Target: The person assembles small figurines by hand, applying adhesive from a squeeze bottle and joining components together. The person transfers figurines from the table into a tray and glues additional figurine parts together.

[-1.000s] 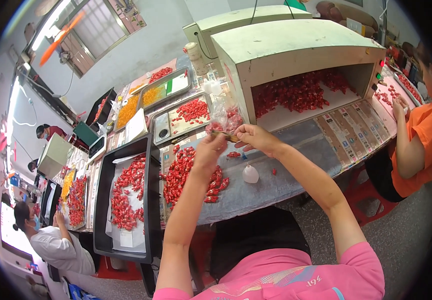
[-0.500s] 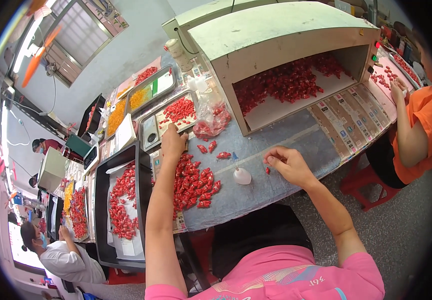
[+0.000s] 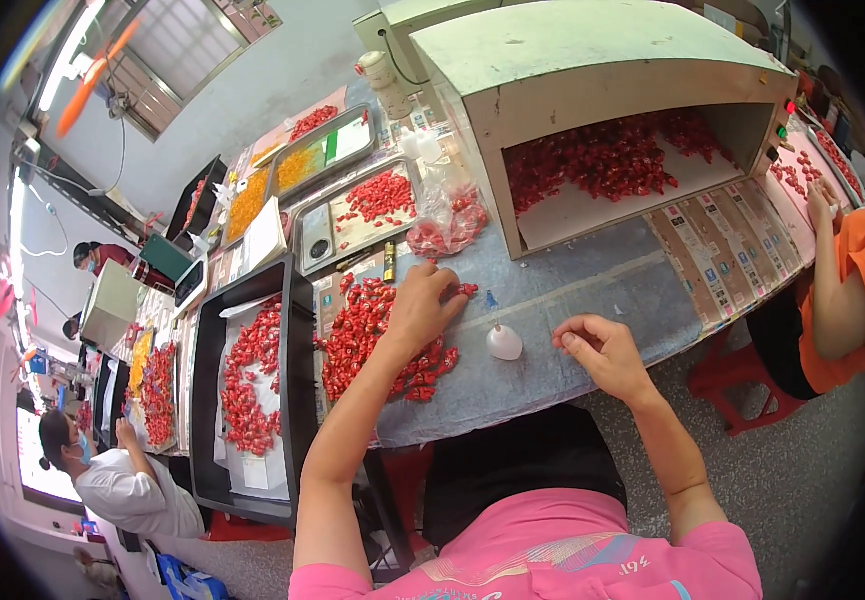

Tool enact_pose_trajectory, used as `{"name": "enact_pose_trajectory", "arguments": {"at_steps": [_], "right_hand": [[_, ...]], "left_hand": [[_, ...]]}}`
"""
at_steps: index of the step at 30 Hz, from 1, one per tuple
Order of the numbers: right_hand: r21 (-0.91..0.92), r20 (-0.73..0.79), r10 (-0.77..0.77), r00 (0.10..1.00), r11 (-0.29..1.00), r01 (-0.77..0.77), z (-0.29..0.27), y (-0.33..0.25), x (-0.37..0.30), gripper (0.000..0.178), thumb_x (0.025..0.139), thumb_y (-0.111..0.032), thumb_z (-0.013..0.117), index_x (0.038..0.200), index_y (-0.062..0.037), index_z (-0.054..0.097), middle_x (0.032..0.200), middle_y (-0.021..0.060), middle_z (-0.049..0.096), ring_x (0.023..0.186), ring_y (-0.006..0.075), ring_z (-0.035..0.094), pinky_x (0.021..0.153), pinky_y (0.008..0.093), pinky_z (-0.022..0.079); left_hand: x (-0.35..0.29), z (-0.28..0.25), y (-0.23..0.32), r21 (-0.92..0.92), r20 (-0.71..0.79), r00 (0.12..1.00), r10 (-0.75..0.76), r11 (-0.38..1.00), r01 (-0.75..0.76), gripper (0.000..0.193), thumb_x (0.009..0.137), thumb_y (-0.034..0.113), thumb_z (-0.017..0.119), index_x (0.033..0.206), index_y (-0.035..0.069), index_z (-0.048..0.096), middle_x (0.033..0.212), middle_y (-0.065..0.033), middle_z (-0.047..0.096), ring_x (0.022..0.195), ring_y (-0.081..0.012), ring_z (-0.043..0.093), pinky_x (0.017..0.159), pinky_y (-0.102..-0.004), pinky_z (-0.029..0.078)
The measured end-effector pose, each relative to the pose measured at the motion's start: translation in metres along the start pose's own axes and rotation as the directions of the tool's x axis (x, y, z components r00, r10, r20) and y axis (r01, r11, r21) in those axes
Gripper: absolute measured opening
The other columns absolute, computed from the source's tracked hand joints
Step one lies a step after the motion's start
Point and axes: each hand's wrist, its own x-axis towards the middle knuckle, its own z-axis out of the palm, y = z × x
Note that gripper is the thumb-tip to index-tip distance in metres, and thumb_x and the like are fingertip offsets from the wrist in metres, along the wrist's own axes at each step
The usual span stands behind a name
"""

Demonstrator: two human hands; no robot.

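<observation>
My left hand [image 3: 425,308] rests over the far right side of a pile of small glossy red moulded pieces [image 3: 358,335], fingers bent and apart. Nothing shows in its grasp, though the palm side is hidden. My right hand [image 3: 605,352] hovers over the front part of the table, thumb and forefinger together. Whatever lies between those fingertips is too small or hidden to make out. Between the hands stands a small white rounded bottle [image 3: 504,343] with a thin tip. A tiny blue piece [image 3: 491,298] lies just behind it. Beyond the pile is a yellow-and-black tube [image 3: 390,262].
A large cream machine [image 3: 593,90] with more red pieces inside fills the back right. To the left are a black tray [image 3: 298,400] and metal trays [image 3: 303,265] of red and yellow pieces. Co-workers sit at left and right, one in an orange sleeve [image 3: 858,250].
My left hand has come back from the metal tray's edge to the red pile, uncovering the yellow-and-black tube. A red piece seen below my right fingertips no longer shows. The view has shifted slightly.
</observation>
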Motion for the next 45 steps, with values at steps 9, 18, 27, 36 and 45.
{"name": "enact_pose_trajectory", "arguments": {"at_steps": [9,18,27,36,45], "right_hand": [[0.0,-0.023,-0.018,1.0,1.0,0.018,-0.001,0.0,-0.009,0.013,0.09,-0.006,0.056,0.099,0.0027,0.061,0.089,0.0066,0.066,0.083,0.0111,0.061,0.076,0.0245,0.049],[-0.123,-0.068,-0.093,0.993,0.989,0.084,0.007,-0.005,-0.01,0.012,0.089,-0.007,0.058,0.096,0.0014,0.062,0.087,0.0068,0.066,0.081,0.0112,0.061,0.072,0.0246,0.049],[-0.323,-0.027,-0.324,0.946,0.898,0.298,0.036,-0.015,0.001,0.016,0.081,-0.006,0.064,0.097,-0.0017,0.062,0.091,0.0102,0.061,0.08,0.0208,0.061,0.068,0.0296,0.048],[-0.359,-0.077,-0.31,0.948,0.895,0.264,0.015,-0.012,-0.011,0.014,0.082,-0.005,0.063,0.095,-0.0008,0.063,0.094,0.0101,0.063,0.083,0.0201,0.061,0.071,0.0293,0.049],[-0.562,-0.212,-0.423,0.881,0.79,0.244,-0.052,-0.007,0.026,0.014,0.082,-0.007,0.063,0.095,-0.0028,0.064,0.092,0.0109,0.063,0.083,0.021,0.062,0.07,0.03,0.05]], "left_hand": [[-0.022,-0.034,-0.004,-0.075,0.212,0.977,0.017,0.997,-0.001,0.021,0.069,0.007,0.068,0.089,0.004,0.064,0.089,-0.0141,0.056,0.089,-0.0303,0.056,0.081,-0.0374,0.047],[-0.05,-0.041,0.002,-0.232,-0.105,0.984,-0.141,0.966,0.113,0.025,0.073,-0.002,0.063,0.097,0.003,0.064,0.097,-0.0116,0.061,0.094,-0.027,0.059,0.082,-0.0346,0.047],[-0.066,0.006,0.041,0.111,-0.109,0.991,0.076,0.992,-0.064,0.039,0.079,0.014,0.067,0.117,0.008,0.059,0.121,-0.0145,0.055,0.119,-0.0311,0.047,0.102,-0.0421,0.034],[-0.063,0.001,-0.005,0.19,-0.265,0.964,0.033,0.982,0.018,0.02,0.08,0.006,0.059,0.098,0.007,0.066,0.107,-0.0118,0.061,0.109,-0.0302,0.054,0.095,-0.0428,0.039],[-0.075,-0.009,-0.005,0.178,-0.262,0.964,-0.052,0.979,0.102,0.021,0.079,0.008,0.063,0.099,0.006,0.067,0.11,-0.0131,0.061,0.11,-0.0311,0.054,0.095,-0.0416,0.039]]}}
